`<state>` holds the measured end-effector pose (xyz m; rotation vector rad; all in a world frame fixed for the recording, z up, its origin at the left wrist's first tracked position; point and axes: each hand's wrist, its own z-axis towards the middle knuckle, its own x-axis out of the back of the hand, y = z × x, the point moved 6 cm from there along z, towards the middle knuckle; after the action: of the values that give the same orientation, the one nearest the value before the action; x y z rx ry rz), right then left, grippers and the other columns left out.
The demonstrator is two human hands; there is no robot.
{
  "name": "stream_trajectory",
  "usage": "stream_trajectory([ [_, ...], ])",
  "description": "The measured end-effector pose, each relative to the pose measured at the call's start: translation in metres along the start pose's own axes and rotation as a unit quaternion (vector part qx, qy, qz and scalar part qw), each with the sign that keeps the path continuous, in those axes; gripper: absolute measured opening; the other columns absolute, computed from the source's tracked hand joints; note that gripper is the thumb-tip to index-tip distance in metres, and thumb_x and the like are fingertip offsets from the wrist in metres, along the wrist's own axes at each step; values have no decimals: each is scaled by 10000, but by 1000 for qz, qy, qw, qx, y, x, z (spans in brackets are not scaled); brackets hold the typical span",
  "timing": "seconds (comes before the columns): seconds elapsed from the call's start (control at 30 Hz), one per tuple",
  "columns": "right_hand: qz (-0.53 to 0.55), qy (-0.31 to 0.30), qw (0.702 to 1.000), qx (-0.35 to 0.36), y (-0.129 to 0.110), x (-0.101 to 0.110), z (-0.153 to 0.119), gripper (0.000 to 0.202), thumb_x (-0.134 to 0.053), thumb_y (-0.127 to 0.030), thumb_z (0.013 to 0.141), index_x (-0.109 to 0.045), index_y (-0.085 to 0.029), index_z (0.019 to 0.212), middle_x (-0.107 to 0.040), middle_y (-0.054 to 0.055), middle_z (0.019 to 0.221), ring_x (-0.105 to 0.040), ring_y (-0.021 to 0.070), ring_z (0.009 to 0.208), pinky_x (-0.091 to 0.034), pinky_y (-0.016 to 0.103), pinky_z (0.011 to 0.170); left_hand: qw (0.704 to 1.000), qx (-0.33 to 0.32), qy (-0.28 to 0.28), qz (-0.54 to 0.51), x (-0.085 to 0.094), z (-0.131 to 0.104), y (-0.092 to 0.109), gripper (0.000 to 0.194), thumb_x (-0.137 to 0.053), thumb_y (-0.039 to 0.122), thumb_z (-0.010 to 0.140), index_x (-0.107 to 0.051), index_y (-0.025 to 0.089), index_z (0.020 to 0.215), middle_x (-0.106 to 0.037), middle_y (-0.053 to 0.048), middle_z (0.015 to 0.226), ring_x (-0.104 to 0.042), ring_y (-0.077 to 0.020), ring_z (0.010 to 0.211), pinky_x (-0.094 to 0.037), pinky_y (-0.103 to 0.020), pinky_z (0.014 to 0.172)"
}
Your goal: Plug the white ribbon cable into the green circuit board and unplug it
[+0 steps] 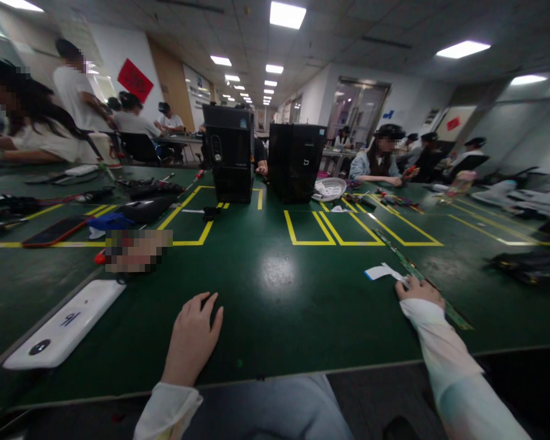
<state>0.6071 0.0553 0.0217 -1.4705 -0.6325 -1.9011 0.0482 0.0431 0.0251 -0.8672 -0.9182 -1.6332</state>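
My left hand (195, 335) rests on the green table (275, 324) near its front edge, fingers apart and slightly curled, with nothing in it. Over to the right, my right hand (421, 291) lies on a long, thin green circuit strip (458, 318) that runs diagonally across the table. A white ribbon cable (385, 271) with a blue end reaches the fingertips of this hand. Its fingers are bent downward, and whether they grip the strip or the cable cannot be made out.
Two black computer towers (231, 153) (297, 162) stand at the back centre. A white device (66, 324), a phone (55, 231) and black tools lie left. Behind the right tower's side is a white basket (330, 188). Black parts (522, 266) lie far right. People sit around.
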Motion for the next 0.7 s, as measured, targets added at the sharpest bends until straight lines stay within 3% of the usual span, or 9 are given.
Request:
stream_trajectory([
  [0.17, 14, 81, 995, 64, 1, -11, 11, 483, -383, -415, 859, -639, -122, 1146, -557, 189, 1257, -462, 367, 1215, -411, 515, 956, 1000, -3, 1, 6, 0, 0, 0, 424, -388, 359, 931, -607, 108, 1193, -593, -164, 1162, -564, -293, 1075, -494, -435, 873],
  [0.27, 51, 60, 983, 164, -10, -24, 21, 493, -417, -386, 841, -633, -100, 1179, -564, 175, 1292, -480, 334, 1223, -403, 481, 1005, 1000, -3, 1, 7, 0, 0, 0, 423, -386, 361, 933, -603, 111, 1198, -591, -162, 1162, -563, -290, 1079, -496, -431, 871],
  [0.37, 113, 32, 952, 284, -33, -28, 19, 490, -429, -363, 832, -623, -109, 1204, -592, 156, 1275, -538, 285, 1176, -432, 436, 1001, 1000, -1, -1, 8, -1, 0, 0, 423, -384, 358, 936, -600, 109, 1200, -588, -163, 1168, -558, -289, 1085, -491, -431, 878],
  [0.5, 175, 27, 899, 402, -75, -14, -9, 480, -433, -365, 845, -618, -122, 1215, -588, 156, 1285, -537, 268, 1184, -427, 451, 1015, 1000, 2, -3, 1, -1, 0, 0, 424, -379, 362, 935, -600, 116, 1201, -585, -167, 1178, -554, -293, 1093, -489, -439, 875],
  [0.7, 244, 19, 805, 541, -156, 15, -73, 430, -445, -330, 875, -593, -150, 1237, -570, 152, 1301, -518, 261, 1200, -424, 490, 1003, 1000, 6, 0, -13, 1, 0, -1, 416, -375, 364, 930, -609, 137, 1187, -589, -164, 1166, -558, -300, 1080, -494, -451, 862],
])
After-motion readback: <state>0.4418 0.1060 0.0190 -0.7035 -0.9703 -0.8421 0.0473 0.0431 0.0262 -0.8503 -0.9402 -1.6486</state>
